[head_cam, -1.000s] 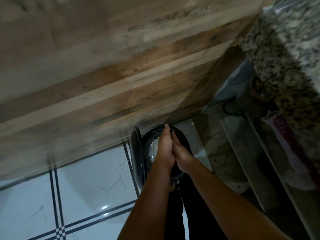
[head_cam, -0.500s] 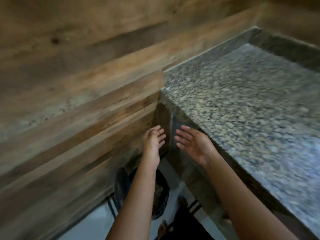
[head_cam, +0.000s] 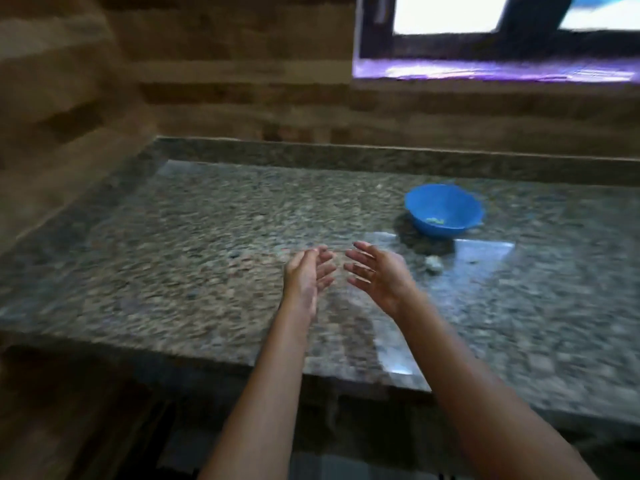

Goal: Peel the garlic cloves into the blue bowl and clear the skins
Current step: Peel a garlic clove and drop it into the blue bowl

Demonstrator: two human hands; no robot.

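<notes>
A blue bowl [head_cam: 443, 210] stands on the granite counter [head_cam: 207, 244] toward the back right, with a few pale peeled cloves [head_cam: 435, 220] in its bottom. A small pale lump [head_cam: 433, 264], garlic or skin, lies on the counter just in front of the bowl. My left hand [head_cam: 306, 277] and my right hand [head_cam: 379, 273] hover above the counter's middle, palms facing each other with a gap between them. Fingers on both are spread and straight, and neither holds anything. The view is blurred.
A wood-look wall runs along the left and back of the counter. A window [head_cam: 495, 36] sits at the upper right above a raised granite backsplash [head_cam: 381, 157]. The counter's front edge [head_cam: 242, 362] lies below my forearms, with dark space under it.
My hands were pressed together over a black bin on the floor; they have parted and risen above the counter. The view has swung up from the floor to the countertop and bowl.
</notes>
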